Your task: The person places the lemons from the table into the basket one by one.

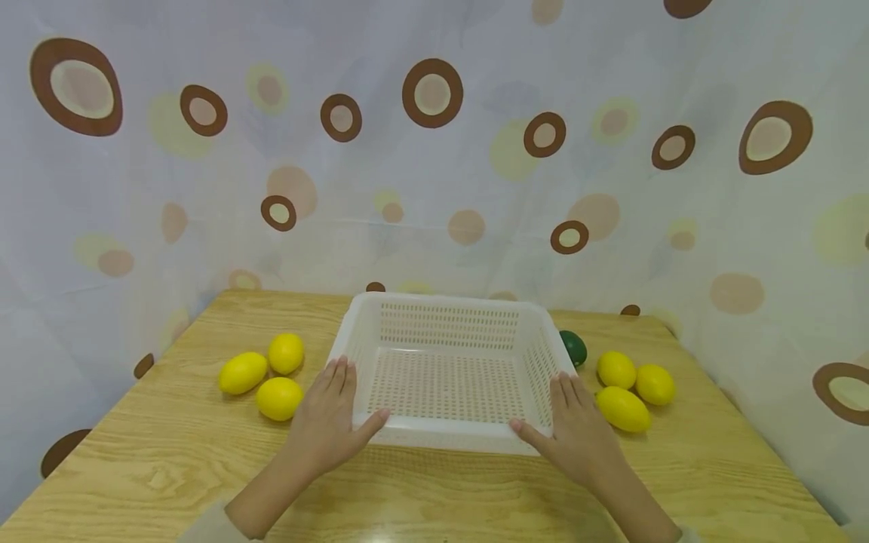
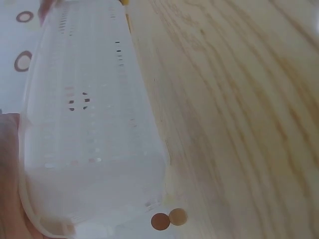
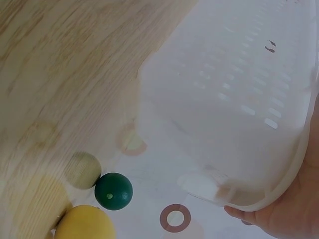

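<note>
A white plastic basket (image 1: 444, 381) with slotted walls stands on the wooden table, nothing inside it. My left hand (image 1: 324, 424) rests on its near left corner, fingers straight along the side rim and thumb across the front rim. At the near right corner my right hand (image 1: 582, 434) lies the same way, thumb on the front rim. In the right wrist view, the edge of the right hand (image 3: 291, 211) shows against the rim. Part of the left hand (image 2: 9, 174) appears beside the basket in the left wrist view.
To the left of the basket sit three yellow lemons (image 1: 280, 398). Three more lemons (image 1: 623, 409) lie to its right, close to the right hand. A dark green round fruit (image 1: 575, 347) is partly hidden by the basket's right wall. A patterned curtain (image 1: 434, 188) hangs behind the table.
</note>
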### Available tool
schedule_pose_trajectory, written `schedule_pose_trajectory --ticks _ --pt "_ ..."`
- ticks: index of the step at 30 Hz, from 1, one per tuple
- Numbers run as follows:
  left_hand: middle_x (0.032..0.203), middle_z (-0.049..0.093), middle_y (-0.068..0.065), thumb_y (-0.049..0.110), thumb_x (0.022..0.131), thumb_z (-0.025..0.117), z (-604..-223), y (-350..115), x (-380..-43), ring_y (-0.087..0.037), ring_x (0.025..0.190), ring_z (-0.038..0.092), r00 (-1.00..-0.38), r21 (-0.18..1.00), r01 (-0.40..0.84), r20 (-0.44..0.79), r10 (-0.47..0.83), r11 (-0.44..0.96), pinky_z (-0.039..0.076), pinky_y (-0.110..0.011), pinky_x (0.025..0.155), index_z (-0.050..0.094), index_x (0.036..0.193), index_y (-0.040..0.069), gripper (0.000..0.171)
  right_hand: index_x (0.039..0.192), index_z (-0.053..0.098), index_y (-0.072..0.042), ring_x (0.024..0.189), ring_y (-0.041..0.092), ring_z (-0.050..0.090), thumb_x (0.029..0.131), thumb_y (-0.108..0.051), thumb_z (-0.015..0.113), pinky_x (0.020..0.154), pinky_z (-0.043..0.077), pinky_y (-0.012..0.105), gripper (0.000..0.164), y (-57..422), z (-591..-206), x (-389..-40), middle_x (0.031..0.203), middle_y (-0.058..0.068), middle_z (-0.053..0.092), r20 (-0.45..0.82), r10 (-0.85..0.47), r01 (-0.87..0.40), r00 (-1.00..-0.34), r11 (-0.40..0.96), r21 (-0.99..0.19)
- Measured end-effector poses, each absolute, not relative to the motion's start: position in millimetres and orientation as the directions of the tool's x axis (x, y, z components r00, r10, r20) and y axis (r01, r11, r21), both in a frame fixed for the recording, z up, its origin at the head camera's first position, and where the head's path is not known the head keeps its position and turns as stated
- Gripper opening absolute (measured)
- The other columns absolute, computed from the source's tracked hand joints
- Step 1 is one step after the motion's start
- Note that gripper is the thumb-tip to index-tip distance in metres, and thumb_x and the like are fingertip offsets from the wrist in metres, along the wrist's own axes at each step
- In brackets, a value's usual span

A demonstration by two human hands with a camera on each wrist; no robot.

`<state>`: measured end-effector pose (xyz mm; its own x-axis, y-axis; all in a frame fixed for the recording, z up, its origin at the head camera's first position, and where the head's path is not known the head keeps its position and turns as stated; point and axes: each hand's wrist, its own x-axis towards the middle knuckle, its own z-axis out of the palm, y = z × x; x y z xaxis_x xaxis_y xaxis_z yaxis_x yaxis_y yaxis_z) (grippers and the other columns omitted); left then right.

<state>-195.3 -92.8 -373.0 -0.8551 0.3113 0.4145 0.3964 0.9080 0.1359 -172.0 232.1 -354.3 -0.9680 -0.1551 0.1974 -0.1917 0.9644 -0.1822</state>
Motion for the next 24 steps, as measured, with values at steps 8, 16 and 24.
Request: schedule_pose_trajectory --ticks 8,16,24 --pt "0.14 0.039 -0.03 0.054 0.088 0.049 -373.8 -94.3 -192.7 -0.041 0.133 0.035 -0.856 0.141 0.401 0.409 0.316 0.905 0.03 -0.047 0.111 0.042 0.131 -0.015 0.081 0.137 0.026 0.019 0.135 0.049 0.021 0.085 -0.065 0.046 0.111 0.02 0.058 0.1 229.6 -353.0 -167.9 0.145 0.036 0.023 0.195 -0.147 -0.183 -0.97 0.965 -0.185" --pt "0.139 0.041 -0.029 0.053 0.087 0.05 -374.4 -95.0 -191.2 -0.04 0.132 0.037 -0.847 0.139 0.404 0.43 0.312 0.904 0.031 -0.046 0.111 0.044 0.13 -0.014 0.08 0.137 0.026 0.018 0.135 0.049 0.02 0.085 -0.065 0.047 0.111 0.019 0.058 0.1 229.7 -353.6 -165.4 0.145 0.035 0.023 0.194 -0.138 -0.178 -0.971 0.963 -0.203" --pt "0.142 0.035 -0.03 0.051 0.087 0.051 -375.7 -96.4 -190.4 -0.041 0.135 0.032 -0.854 0.168 0.404 0.421 0.306 0.899 0.028 -0.048 0.112 0.043 0.131 -0.013 0.079 0.138 0.024 0.017 0.135 0.05 0.019 0.085 -0.064 0.048 0.11 0.019 0.06 0.1 231.2 -351.4 -163.8 0.146 0.035 0.021 0.177 -0.136 -0.179 -0.975 0.95 -0.256"
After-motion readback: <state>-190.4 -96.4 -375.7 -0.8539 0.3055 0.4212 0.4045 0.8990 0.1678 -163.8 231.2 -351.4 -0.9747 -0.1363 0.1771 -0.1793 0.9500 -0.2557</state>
